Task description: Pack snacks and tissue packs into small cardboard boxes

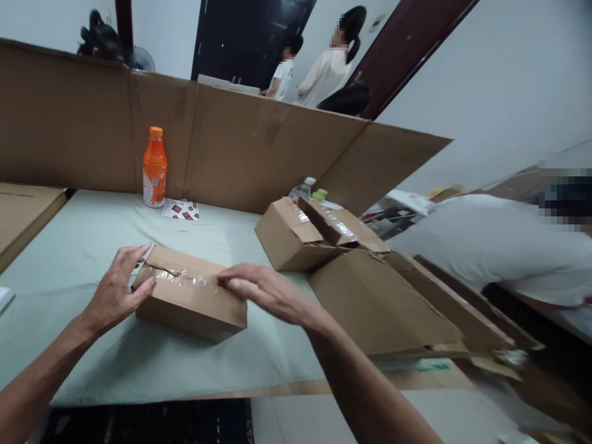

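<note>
A small brown cardboard box (194,299) sits in front of me on the pale green cloth, its top seam crossed by clear, wrinkled tape (185,277). Near its left end the seam gapes a little. My left hand (123,287) grips that end, with the thumb on the top and the other fingers round the far side. At the right end, my right hand (259,287) has its fingers and thumb closed together on the top edge by the seam. Its fingertips are partly hidden.
An orange bottle (155,169) and a printed card (181,209) stand and lie by the tall cardboard screen (231,135). Opened boxes (296,237) crowd the right, with clear bottles behind. A bent-over person (485,246) is at far right; other people are beyond the screen.
</note>
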### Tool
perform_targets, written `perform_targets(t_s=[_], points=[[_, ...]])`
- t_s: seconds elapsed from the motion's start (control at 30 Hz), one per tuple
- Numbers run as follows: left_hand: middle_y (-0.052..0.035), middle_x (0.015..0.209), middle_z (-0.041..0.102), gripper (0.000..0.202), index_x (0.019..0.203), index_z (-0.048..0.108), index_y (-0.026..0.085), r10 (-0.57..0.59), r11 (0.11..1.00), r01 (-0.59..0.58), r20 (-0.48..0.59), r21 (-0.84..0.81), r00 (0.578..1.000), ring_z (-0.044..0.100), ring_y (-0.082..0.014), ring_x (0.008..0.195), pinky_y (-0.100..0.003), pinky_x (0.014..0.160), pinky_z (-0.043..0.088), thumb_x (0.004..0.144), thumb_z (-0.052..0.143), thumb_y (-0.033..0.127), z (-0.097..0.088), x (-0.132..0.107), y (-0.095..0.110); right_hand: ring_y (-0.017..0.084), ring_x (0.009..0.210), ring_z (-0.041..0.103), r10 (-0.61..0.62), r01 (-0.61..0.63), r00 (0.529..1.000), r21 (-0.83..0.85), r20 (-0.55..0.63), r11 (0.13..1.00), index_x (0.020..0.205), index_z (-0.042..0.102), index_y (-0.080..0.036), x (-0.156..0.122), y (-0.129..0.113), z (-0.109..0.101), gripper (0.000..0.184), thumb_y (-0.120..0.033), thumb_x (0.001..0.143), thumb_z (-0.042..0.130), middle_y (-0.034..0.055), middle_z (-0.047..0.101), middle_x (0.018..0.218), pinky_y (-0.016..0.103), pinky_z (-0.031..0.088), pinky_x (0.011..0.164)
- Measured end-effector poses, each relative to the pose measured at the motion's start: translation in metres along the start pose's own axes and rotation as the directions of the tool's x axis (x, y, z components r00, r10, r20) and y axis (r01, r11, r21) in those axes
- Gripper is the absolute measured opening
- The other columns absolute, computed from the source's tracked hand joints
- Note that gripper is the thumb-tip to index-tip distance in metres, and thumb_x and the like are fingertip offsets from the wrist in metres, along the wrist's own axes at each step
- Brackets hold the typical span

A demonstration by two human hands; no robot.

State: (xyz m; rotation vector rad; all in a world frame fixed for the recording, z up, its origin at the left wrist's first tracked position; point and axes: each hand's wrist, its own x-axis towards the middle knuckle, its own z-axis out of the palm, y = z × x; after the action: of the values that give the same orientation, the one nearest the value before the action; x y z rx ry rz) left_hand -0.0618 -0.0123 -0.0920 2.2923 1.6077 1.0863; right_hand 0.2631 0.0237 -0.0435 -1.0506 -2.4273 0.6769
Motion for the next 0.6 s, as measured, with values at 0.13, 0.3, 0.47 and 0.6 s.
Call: perform_targets(t_s=[0.13,0.3,0.47,0.6], points=[[-0.0155,0.154,0.046,0.044,0.138,0.06,0.019,0.029,0.998,-0.024,0.108,-0.052,0.994,0.05,-0.0301,0.143,-0.047,0.12,0.044,0.101,0.042,0.032,0.007,0.002,-0.007,0.034,0.145,0.049,-0.107,0.108,0.994,-0.118,0.015,0.987,0.14,0.066,-0.023,-0.025,0.012,0.025,0.059,-0.062,0.095,0.062,0.0159,0.061,0.15,0.059,0.037,0.119],[-0.0094,0.156,0.048,0.042,0.134,0.065,0.024,0.029,0.99,-0.011,0.126,-0.14,0.992,0.047,-0.0306,0.146,-0.047,0.124,0.04,0.105,0.039,0.04,0.012,-0.002,-0.022,0.045,0.161,0.011,-0.083,0.1,0.992,-0.206,0.091,0.974,0.152,0.054,-0.022,-0.027,0.032,0.042,0.093,-0.068,0.076,0.081,0.0214,0.027,0.172,0.068,0.025,0.122],[-0.0073,0.155,0.048,0.041,0.132,0.066,0.025,0.011,0.993,-0.006,0.041,-0.119,0.999,0.048,-0.0312,0.145,-0.048,0.123,0.041,0.106,0.038,0.041,0.019,-0.002,-0.027,0.041,0.161,0.013,-0.142,0.163,0.983,-0.196,0.117,0.967,0.153,0.051,-0.021,-0.005,0.038,0.037,0.094,-0.059,0.075,0.084,0.0207,0.026,0.172,0.064,0.024,0.124],[-0.0099,0.156,0.048,0.045,0.131,0.067,0.023,0.017,0.994,-0.01,0.056,-0.113,0.998,0.047,-0.0336,0.145,-0.051,0.123,0.042,0.106,0.035,0.042,0.031,0.006,-0.012,0.041,0.157,0.022,-0.128,0.144,0.988,-0.237,0.08,0.961,0.155,0.05,-0.025,-0.022,0.036,0.037,0.086,-0.049,0.077,0.08,0.0171,0.033,0.169,0.064,0.027,0.122]])
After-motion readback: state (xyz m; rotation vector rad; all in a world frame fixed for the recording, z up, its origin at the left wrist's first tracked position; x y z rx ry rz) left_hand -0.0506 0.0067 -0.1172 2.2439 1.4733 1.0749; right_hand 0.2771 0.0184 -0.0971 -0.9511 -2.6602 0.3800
